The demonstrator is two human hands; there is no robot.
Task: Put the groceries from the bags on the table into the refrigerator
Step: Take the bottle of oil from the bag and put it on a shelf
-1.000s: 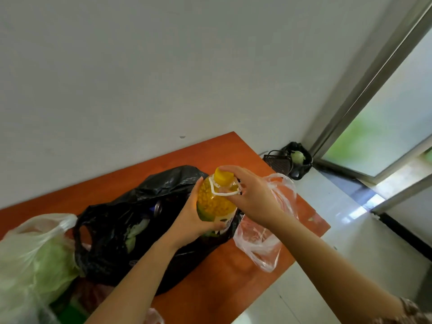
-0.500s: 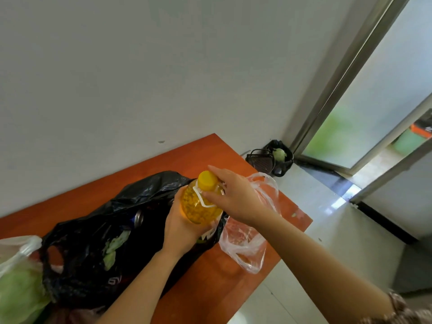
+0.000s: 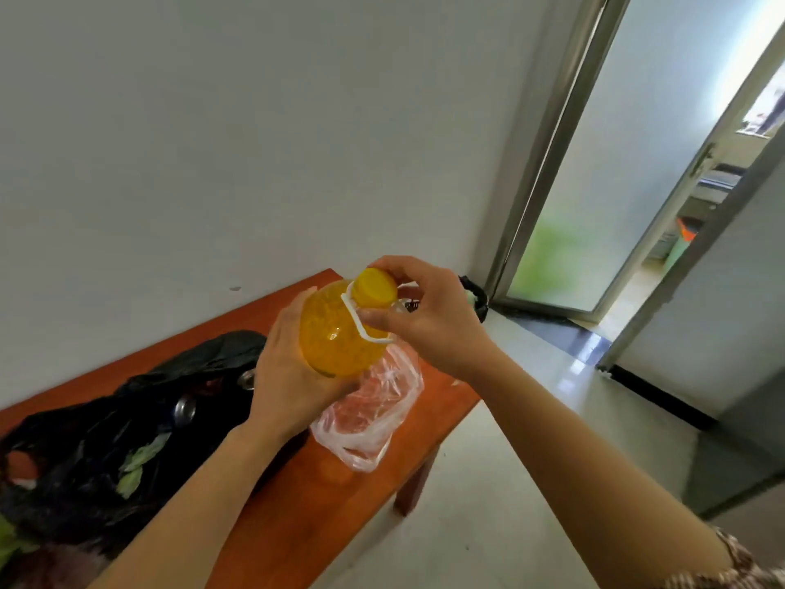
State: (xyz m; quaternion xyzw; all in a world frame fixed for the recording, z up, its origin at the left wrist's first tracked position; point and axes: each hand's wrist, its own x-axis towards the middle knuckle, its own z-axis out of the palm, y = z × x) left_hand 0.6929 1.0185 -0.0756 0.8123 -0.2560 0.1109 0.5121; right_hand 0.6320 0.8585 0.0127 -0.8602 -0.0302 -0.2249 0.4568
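A yellow oil bottle (image 3: 335, 333) with a yellow cap and a white carry handle is held up above the orange table (image 3: 340, 495). My left hand (image 3: 284, 376) grips the bottle's body from the left and below. My right hand (image 3: 429, 316) grips the neck and handle at the top right. Below the bottle lies a crumpled clear plastic bag (image 3: 369, 414) near the table's right end. A black plastic bag (image 3: 127, 444) with cans and green leaves inside lies on the table to the left.
A white wall rises behind the table. A black bin (image 3: 478, 297) stands on the floor by the wall corner. A frosted glass sliding door (image 3: 594, 184) stands partly open at the right. Pale tiled floor (image 3: 531, 461) lies right of the table.
Both hands have lifted the bottle higher, out of the black bag. The view has swung right, so the green-filled bag at the left has dropped out of sight.
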